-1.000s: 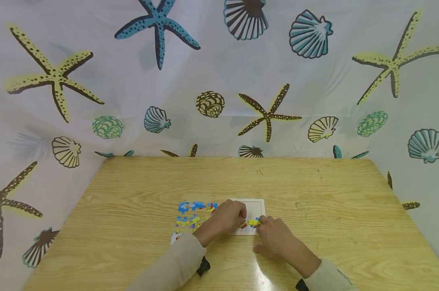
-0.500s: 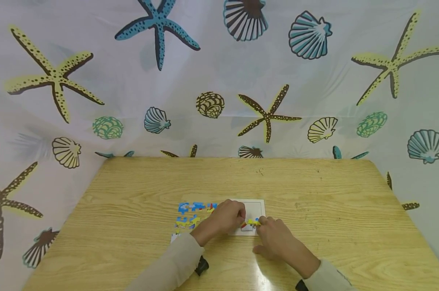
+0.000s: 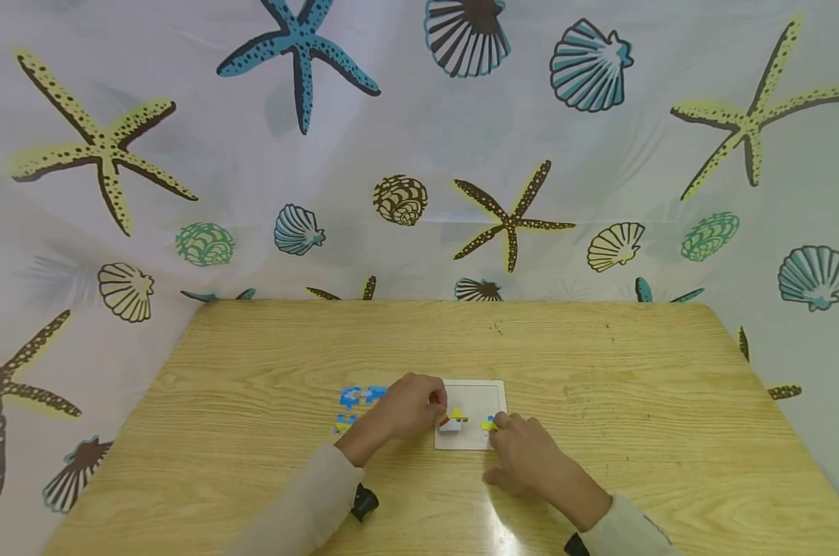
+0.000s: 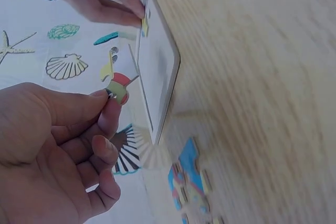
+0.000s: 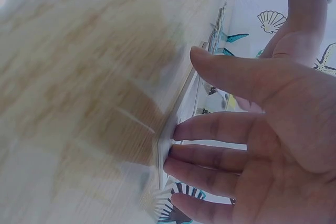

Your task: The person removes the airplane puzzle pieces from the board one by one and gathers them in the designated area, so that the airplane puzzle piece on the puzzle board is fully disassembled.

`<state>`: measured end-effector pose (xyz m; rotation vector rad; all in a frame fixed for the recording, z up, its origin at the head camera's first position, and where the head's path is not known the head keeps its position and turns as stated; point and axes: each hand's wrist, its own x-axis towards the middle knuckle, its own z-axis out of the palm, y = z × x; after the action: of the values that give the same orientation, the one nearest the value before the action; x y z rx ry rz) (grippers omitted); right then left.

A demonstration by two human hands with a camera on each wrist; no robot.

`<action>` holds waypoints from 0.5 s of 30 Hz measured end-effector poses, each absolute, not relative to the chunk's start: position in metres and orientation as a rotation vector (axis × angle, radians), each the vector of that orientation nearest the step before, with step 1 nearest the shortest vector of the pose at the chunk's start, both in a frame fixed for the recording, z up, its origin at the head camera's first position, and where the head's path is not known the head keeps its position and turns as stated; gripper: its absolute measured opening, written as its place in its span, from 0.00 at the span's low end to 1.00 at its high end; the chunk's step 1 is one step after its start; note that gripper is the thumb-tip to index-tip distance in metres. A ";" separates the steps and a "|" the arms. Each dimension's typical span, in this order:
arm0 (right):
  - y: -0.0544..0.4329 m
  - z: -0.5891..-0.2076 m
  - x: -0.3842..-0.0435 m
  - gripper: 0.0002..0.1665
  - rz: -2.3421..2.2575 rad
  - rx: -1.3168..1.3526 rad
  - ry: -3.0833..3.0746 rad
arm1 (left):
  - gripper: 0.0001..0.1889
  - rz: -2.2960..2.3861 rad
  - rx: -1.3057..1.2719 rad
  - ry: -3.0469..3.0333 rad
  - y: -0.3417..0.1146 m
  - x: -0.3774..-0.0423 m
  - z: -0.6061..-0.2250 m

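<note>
My left hand [image 3: 412, 405] pinches a jigsaw piece [image 3: 453, 423] between thumb and forefinger. The piece is white, red and yellow. The left wrist view shows it tilted on edge, raised above the white puzzle board [image 4: 158, 74]. Its other fingers are loosely bent. My right hand [image 3: 534, 455] rests at the board's right side, its fingertips on a small yellow and blue piece [image 3: 488, 425] lying there. In the right wrist view the right fingers [image 5: 210, 127] reach straight over the board's edge, with the thumb apart from them.
Several loose blue and yellow jigsaw pieces [image 3: 351, 397] lie left of the board, partly hidden by the left forearm. The wooden table [image 3: 600, 371] extends around, with a shell-printed curtain [image 3: 364, 139] behind it.
My left hand has moved left, drawing the pinched piece away from the one under the right fingers. A gap now shows between the two pieces. The right hand stays put.
</note>
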<state>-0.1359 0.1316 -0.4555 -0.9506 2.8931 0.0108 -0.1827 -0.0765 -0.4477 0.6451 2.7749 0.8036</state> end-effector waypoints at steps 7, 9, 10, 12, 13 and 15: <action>0.132 -0.455 -0.136 0.29 0.031 -0.960 2.914 | 0.06 0.853 0.655 2.773 -0.097 -0.183 -0.442; 0.132 -0.455 -0.136 0.29 0.034 -0.964 2.914 | 0.06 0.845 0.663 2.769 -0.103 -0.182 -0.441; 0.132 -0.455 -0.136 0.29 0.036 -0.969 2.914 | 0.06 0.847 0.668 2.762 -0.106 -0.182 -0.440; 0.132 -0.454 -0.136 0.28 0.022 -0.973 2.909 | 0.06 0.846 0.680 2.749 -0.114 -0.182 -0.440; 0.132 -0.454 -0.136 0.28 0.014 -0.977 2.906 | 0.06 0.851 0.685 2.738 -0.117 -0.181 -0.440; 0.132 -0.454 -0.136 0.27 -0.006 -0.983 2.900 | 0.06 0.870 0.680 2.710 -0.125 -0.181 -0.440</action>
<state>-0.1361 0.1322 -0.4541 -0.9832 2.8999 -0.0058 -0.1809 -0.1246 -0.4403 0.6797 2.7102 0.8696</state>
